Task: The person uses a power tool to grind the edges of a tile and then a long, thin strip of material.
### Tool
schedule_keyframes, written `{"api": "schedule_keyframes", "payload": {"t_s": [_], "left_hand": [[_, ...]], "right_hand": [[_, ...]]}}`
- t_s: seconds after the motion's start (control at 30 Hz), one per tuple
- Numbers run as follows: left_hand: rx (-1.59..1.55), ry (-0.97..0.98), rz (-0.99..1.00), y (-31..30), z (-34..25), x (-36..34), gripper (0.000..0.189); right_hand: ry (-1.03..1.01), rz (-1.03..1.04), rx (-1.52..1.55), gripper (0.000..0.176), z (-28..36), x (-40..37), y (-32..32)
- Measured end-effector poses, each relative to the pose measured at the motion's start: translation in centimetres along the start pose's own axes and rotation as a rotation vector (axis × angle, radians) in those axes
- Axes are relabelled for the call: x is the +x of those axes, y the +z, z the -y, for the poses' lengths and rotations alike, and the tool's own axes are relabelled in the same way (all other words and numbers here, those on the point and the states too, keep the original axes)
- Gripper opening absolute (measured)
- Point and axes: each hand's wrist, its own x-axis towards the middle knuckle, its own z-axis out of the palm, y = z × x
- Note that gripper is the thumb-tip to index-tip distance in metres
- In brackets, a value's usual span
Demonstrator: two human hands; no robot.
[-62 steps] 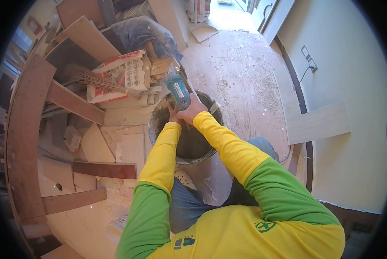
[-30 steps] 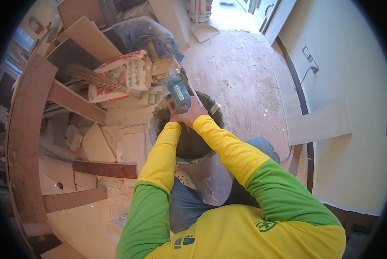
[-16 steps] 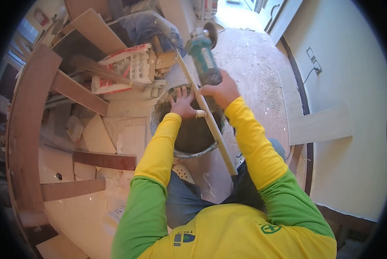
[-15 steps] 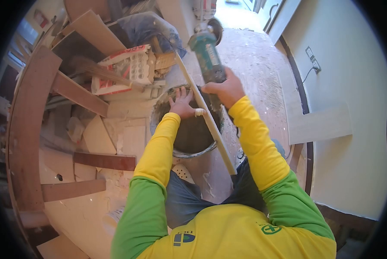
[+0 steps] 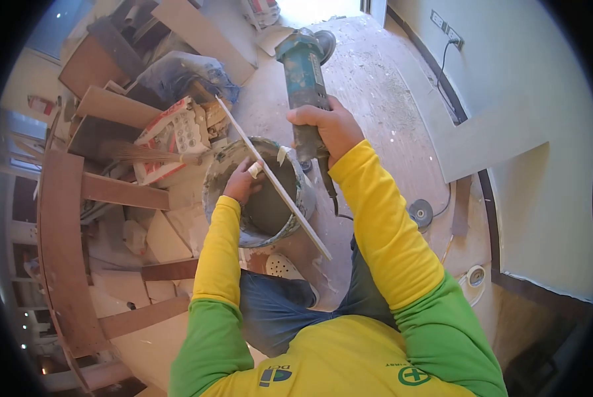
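Now, in the head view, the right hand (image 5: pixel 336 127), fingers wrapped round the grinder (image 5: pixel 303 76), has lifted it off the bucket (image 5: pixel 304 188); the left hand's (image 5: pixel 242 183) fingers, splayed before, curl on the strip (image 5: pixel 284 194) above the bucket, so grinding seems paused.

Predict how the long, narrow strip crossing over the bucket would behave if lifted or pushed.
The strip is probably stiff: it crosses over the bucket nearly straight. It might pivot or tip if pushed at one end, since both ends extend past the bucket. It may be light for its length, as it looks thin, though its material is unclear.
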Motion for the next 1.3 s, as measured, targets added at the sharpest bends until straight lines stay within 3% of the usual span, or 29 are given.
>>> {"api": "schedule_keyframes", "payload": {"t_s": [0.03,0.07,0.13,0.17,0.23,0.4,0.63,0.83,1.07,1.3], "left_hand": [[-0.064,-0.012,-0.024,0.2,0.0,0.2,0.088],[-0.053,-0.014,-0.030,0.5,0.1,0.4,0.088],[-0.176,-0.007,-0.048,0.8,0.5,0.6,0.066],[-0.166,-0.011,-0.054,0.9,0.5,0.7,0.066],[-0.263,-0.016,-0.038,0.8,0.7,0.7,0.048],[-0.332,-0.076,-0.051,0.2,1.1,0.6,0.047],[-0.408,-0.113,-0.062,0.2,1.0,1.1,0.045],[-0.332,-0.069,-0.003,-0.7,1.1,1.1,0.046],[-0.280,-0.097,-0.082,0.7,-0.4,-0.4,0.042],[-0.297,0.040,0.014,-0.5,-1.8,-0.5,0.037]], "right_hand": [[0.002,0.011,0.049,0.056,0.1,0.3,-0.1],[0.005,0.021,0.097,0.057,0.2,0.5,-0.1],[-0.007,0.015,0.124,0.059,0.9,0.3,0.1],[0.001,0.010,0.125,0.054,1.5,0.2,0.1],[0.012,0.003,0.134,0.050,1.7,0.4,-0.2],[-0.078,-0.009,0.184,0.056,1.6,1.3,-0.8],[-0.037,0.005,0.166,0.059,1.7,1.3,-1.3],[0.047,0.005,0.145,0.054,1.0,1.4,-0.5],[0.054,0.045,0.115,0.047,0.1,1.7,0.3],[0.084,0.049,0.062,0.042,-0.5,1.0,0.8]]}}
